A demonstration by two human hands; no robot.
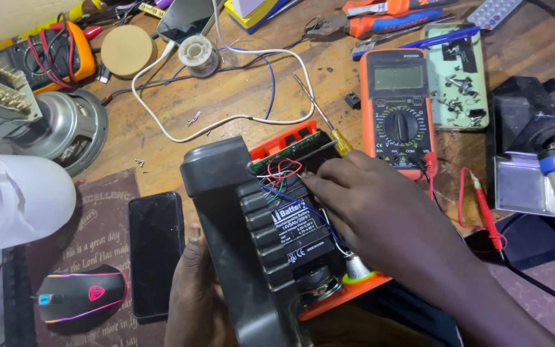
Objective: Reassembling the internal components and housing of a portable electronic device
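An opened grey and orange device (226, 212) lies tilted at the centre of the wooden bench. Inside it I see a black battery block (290, 228), a green circuit board (284, 151) and red, blue and white wires (281, 172). My left hand (194, 289) grips the grey casing from below at its near left side. My right hand (367, 205) reaches in from the right, its fingertips on the wires above the battery. A yellow-handled screwdriver (319, 115) lies just behind the device.
An orange multimeter (398, 106) with a red probe (486, 209) sits to the right. A black phone (155, 254) and a lit computer mouse (81, 299) lie left. A motor (65, 125), solder spool (198, 54), white cable, a screw tray (460, 80) and pliers crowd the back.
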